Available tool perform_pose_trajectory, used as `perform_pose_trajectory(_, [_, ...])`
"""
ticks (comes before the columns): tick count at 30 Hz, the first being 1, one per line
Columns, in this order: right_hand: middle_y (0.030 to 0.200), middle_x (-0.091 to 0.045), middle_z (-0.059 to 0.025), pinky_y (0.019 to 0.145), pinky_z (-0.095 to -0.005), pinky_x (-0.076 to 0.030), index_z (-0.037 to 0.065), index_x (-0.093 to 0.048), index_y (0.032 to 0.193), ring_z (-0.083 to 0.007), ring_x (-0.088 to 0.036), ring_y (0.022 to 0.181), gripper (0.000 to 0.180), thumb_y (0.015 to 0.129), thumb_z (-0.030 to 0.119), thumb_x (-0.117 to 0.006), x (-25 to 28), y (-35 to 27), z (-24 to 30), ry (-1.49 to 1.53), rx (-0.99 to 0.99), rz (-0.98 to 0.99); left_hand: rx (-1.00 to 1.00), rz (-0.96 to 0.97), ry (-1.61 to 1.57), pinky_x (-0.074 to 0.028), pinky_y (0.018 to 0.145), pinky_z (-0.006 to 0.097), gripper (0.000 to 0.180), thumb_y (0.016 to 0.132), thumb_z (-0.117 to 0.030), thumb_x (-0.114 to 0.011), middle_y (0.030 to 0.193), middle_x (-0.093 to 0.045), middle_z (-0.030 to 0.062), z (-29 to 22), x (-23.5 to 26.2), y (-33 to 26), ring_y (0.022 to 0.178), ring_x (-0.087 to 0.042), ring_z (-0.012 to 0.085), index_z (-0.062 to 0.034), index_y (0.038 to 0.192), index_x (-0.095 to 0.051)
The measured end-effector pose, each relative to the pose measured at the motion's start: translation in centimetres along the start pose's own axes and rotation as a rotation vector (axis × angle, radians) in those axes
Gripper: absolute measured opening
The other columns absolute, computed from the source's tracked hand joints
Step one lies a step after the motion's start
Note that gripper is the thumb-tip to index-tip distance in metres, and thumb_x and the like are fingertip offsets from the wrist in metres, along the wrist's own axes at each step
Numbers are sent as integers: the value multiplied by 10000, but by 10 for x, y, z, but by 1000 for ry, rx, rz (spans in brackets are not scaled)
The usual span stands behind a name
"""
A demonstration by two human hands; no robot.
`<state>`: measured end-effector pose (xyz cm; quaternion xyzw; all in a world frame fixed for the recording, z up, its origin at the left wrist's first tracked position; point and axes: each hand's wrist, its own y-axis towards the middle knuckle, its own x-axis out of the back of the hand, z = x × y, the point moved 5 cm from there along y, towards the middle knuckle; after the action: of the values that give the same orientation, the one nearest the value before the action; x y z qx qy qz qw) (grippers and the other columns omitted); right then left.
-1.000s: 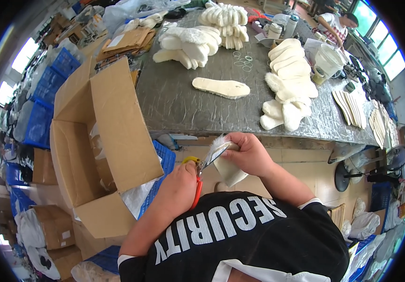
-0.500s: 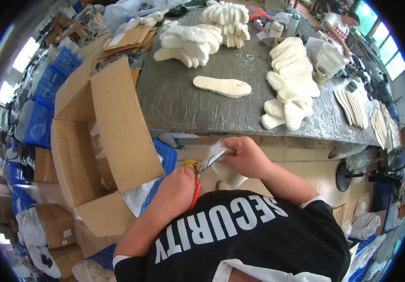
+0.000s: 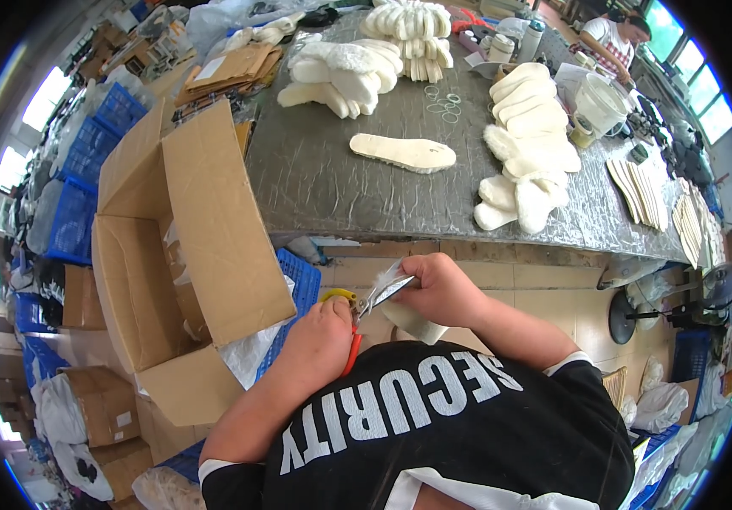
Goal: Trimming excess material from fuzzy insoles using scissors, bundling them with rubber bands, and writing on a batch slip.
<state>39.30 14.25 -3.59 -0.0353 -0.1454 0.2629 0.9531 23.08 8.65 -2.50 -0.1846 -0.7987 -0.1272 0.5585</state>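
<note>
My left hand is closed around a pair of scissors with one yellow and one red handle. Their blades point up and right, against the fuzzy edge of a pale fleece insole. That insole is pinched by my right hand, in front of my chest and short of the table edge; my fingers cover part of it. On the table beyond, a single cream insole lies flat. To its right runs an overlapping row of fleece insoles.
An open cardboard box stands at left, beside a blue crate. The dark table bears insole piles, rubber bands and a white bucket. A fan stands right. Another person works far right.
My right hand has dipped slightly, and the insole has shifted a little against the scissor blades. My left hand keeps its grip on the scissors in nearly the same place.
</note>
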Motion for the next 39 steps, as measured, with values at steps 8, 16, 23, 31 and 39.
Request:
perform_pose_trajectory(8, [694,-626,-120,635,-312,-469,-14,-635,898,-135,-566,638,204,747,119,-672,4,-3,8,-78,-39,-26,84,227,-44,-484,653,437,187,833,-155,-536,762,-609,225,4,0,-4,723,-608,377,29,844,-505])
perform_pose_trajectory(16, [731,-626,-88,635,-296,-461,-10,-627,908,-128,-569,660,191,801,145,-658,-7,-12,-16,198,-108,109,161,402,-322,-472,693,423,301,849,-205,-583,817,-608,237,14,-10,-21,788,-592,400,67,950,-502])
perform_pose_trajectory(23, [702,-609,-116,594,-308,-453,-15,-629,862,-153,-569,626,159,783,117,-669,-7,-17,10,-1,-31,7,177,278,-190,-448,785,415,313,848,-192,-589,931,-574,243,16,3,-23,904,-559,390,62,994,-480])
perform_pose_trajectory(31, [710,-611,-168,596,-329,-462,-1,-628,871,-267,-595,627,143,764,85,-668,-14,-14,14,-81,93,7,138,219,-174,-447,770,425,219,842,-145,-569,883,-569,228,11,11,-22,886,-559,385,37,919,-474])
perform_pose_trajectory(39, [704,-609,-164,599,-336,-463,6,-636,887,-281,-601,634,159,749,75,-673,-14,-13,18,-98,79,35,145,330,-142,-464,681,444,184,848,-146,-552,779,-596,222,11,10,-23,781,-591,399,28,849,-493])
